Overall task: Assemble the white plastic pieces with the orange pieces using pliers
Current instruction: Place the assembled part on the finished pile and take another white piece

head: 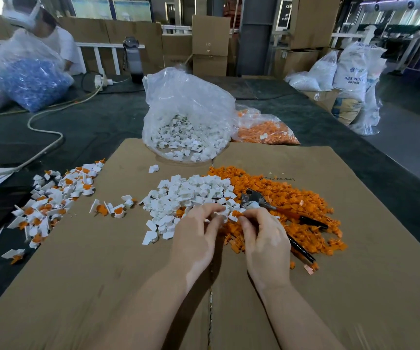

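Fitting a white piece to an orange one above the cardboard.

My left hand [199,238] pinches a white piece [223,215] and my right hand [264,236] pinches an orange piece [236,213], the two touching between the white pile [191,195] and orange pile [292,198]. The pliers [274,210] lie on the orange pile, handles partly hidden by my right hand. Cardboard [102,274] covers the dark table [90,122]; boxes crowd the blurred room beyond.
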A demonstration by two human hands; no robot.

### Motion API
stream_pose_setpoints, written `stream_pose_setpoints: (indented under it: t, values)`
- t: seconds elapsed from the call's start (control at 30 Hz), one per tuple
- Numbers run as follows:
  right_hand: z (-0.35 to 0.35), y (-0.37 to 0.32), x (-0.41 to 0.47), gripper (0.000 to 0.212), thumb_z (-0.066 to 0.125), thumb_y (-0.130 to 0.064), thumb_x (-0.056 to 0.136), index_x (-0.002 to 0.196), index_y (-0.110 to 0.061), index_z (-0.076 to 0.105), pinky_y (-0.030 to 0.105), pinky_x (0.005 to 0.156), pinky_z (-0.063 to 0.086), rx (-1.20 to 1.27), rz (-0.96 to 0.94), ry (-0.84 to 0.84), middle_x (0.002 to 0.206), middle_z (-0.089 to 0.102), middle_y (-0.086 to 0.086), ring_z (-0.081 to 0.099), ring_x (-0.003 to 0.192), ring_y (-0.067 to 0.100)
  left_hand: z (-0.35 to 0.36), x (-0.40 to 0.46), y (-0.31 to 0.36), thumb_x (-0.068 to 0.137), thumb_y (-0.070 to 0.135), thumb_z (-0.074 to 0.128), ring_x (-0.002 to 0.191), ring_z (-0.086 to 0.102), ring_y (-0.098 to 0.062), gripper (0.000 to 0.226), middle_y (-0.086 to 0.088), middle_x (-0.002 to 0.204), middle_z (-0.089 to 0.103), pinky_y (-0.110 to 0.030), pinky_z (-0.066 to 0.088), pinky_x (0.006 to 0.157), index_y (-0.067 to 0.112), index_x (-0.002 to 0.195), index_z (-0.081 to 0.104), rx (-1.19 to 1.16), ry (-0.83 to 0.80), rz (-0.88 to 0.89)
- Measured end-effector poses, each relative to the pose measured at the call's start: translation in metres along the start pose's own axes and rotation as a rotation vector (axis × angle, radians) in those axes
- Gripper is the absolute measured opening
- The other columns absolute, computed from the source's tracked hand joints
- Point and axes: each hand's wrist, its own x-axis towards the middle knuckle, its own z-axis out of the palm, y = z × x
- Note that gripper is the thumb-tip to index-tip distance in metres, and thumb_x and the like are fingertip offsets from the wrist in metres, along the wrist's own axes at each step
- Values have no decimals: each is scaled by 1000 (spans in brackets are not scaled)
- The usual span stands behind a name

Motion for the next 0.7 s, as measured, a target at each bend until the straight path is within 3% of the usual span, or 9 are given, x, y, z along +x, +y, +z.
stream_pose_setpoints:
  t: [0.17, 0.3, 0.53, 0.7]
  values:
    - [-1, 0, -1, 7, 67, -7, 84, 81, -10, 61, 33, 67, 47, -12, 10, -23, 76, 60, -4, 51, 72, 10, 10, -4, -4, 87, 6, 61, 64, 64, -15, 17, 2, 71, 54, -23, 55, 64, 20, 97, 61, -304, -23, -186]
    - [-1, -1, -1, 10, 68, -10, 83, 76, -11, 61, 30, 66, 43, -21, -13, -93, 72, 60, -4, 53, 69, 14, 8, -3, -8, 83, 6, 66, 65, 63, -9, 14, 2, 72, 63, -10, 47, 60, 19, 88, 64, -309, 7, -201]
    - [1, -2, -1, 21, 75, -9, 76, 65, -11, 58, 29, 60, 40, -102, -70, -137, 58, 53, -5, 49, 57, 12, 5, -6, -7, 88, -1, 57, 58, 63, -8, 20, -9, 72, 66, -14, 51, 57, 17, 82, 63, -458, 5, -224]
    - [1, -1, -2, 24, 75, -9, 75, 63, -13, 54, 24, 60, 33, -98, -88, -150, 57, 43, -12, 40, 55, 7, 5, -7, -5, 91, -3, 51, 60, 66, -8, 24, -1, 70, 63, -12, 50, 58, 17, 94, 63, -493, 12, -214]
